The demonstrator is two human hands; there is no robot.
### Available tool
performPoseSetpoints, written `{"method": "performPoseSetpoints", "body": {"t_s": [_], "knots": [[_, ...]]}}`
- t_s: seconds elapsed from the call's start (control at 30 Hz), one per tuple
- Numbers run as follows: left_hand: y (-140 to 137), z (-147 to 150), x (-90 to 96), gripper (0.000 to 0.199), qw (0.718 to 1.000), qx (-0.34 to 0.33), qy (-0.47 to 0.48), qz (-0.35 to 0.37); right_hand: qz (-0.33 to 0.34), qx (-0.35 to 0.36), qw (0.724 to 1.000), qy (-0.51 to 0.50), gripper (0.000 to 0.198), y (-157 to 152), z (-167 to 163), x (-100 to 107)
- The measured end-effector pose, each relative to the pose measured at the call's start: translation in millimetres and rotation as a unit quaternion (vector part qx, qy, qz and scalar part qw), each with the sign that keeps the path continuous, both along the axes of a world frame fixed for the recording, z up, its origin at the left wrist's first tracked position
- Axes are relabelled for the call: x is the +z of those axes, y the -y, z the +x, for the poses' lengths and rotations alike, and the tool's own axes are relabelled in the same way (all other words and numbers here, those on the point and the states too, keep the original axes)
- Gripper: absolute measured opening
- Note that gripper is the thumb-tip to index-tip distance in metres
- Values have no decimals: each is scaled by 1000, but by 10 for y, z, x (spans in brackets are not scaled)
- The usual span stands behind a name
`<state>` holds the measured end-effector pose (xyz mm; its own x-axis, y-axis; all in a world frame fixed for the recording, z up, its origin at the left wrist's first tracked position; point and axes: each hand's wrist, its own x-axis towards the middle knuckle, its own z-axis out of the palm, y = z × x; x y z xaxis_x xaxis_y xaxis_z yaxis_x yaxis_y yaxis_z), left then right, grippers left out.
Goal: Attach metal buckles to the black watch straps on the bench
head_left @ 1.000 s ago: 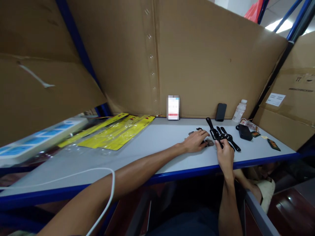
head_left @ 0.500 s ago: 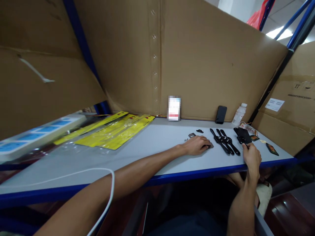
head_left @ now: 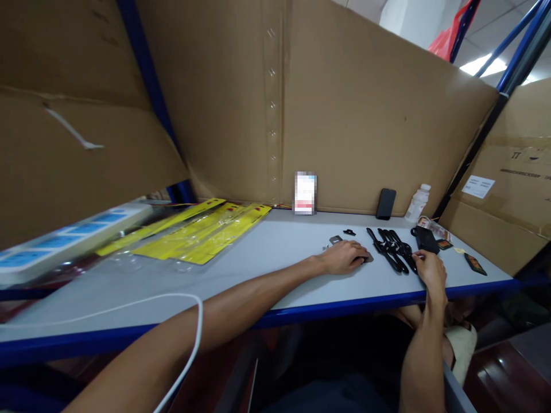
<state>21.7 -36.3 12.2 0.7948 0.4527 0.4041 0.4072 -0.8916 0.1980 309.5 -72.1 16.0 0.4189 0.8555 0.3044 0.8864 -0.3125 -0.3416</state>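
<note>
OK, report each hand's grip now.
Left hand: curled over a metal plate; cannot tell if holding it.
Right hand: closed on a black tool.

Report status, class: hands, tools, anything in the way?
Left hand over dark flat piece. Right hand at right end of black-handled tools, grip unclear. Black case close beyond; may crowd right hand.

Left hand (head_left: 344, 257) and right hand (head_left: 431, 272) bare; left forearm (head_left: 258, 295) and right forearm (head_left: 424, 364) bare too, slim. Garment (head_left: 344, 396) below dark, bluish, details lost in shadow. Smooth white cable (head_left: 200, 321) crosses left arm in curve.
</note>
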Motion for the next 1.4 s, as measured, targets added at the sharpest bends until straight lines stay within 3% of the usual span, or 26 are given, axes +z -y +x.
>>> {"method": "performPoseSetpoints", "body": {"t_s": [0.13,0.2,0.33,0.43,0.63,0.77,0.9,1.0,1.2,1.4], "knots": [[-45,0,-25,36,1000,13,-2,6,89,22,996,12,37,150,-107,-36],[-114,-27,-48,37,999,41,-6,6,103,60,993,16,37,241,-241,-47],[-306,-158,-87,41,995,95,6,-11,62,119,989,70,36,366,-583,-22],[-431,-270,-105,46,991,128,6,-22,27,115,987,104,36,408,-773,12],[-516,-367,-90,62,975,219,-6,-40,17,150,985,80,37,469,-878,11],[-376,-277,-11,52,968,249,13,9,16,175,984,36,34,553,-898,3],[-97,-51,76,28,980,192,-14,57,-3,200,980,8,26,652,-968,27],[63,110,111,33,978,185,-70,60,-17,201,979,0,15,683,-1068,43],[157,240,182,31,974,181,-117,75,-38,176,984,14,11,654,-1277,36],[217,291,235,35,970,203,-133,21,-18,196,980,19,8,678,-1251,5]]}}
